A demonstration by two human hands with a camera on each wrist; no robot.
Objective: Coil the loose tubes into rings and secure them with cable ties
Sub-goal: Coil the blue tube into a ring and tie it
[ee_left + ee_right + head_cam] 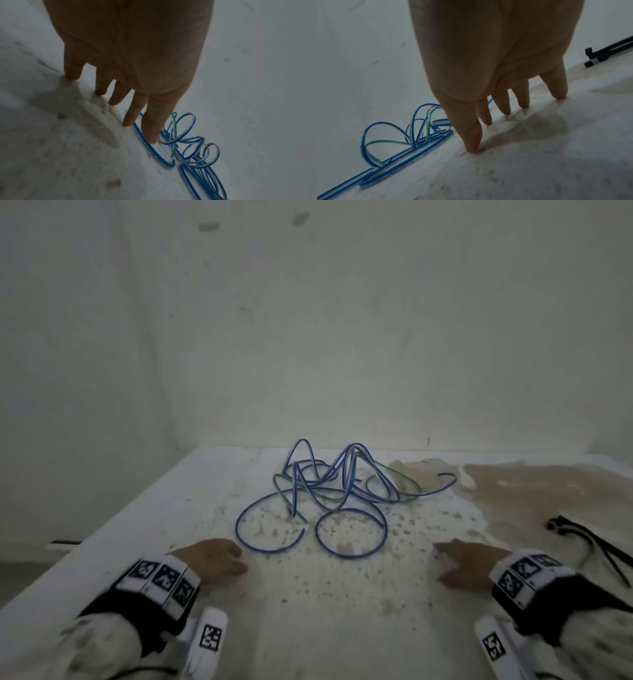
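Note:
A tangle of thin blue tubes (pixel 329 484), with a green one (pixel 394 481) among them, lies on the white worn table (pixel 342 611) near the far wall. Two flat blue loops sit at the tangle's near side. My left hand (pixel 214 556) rests fingertips down on the table just left of the nearest loop, fingers straight, holding nothing. In the left wrist view the tubes (pixel 190 148) lie right beyond my left hand's fingertips (pixel 127 121). My right hand (pixel 462 563) rests the same way to the right, empty. Its fingertips (pixel 471 146) touch the table beside the tubes (pixel 412 142).
Black cable ties (pixel 596 542) lie at the table's right edge, also showing in the right wrist view as cable ties (pixel 606 54). A pale wall (pixel 308 337) stands close behind the table. The tabletop's coating is peeled and brownish at the back right.

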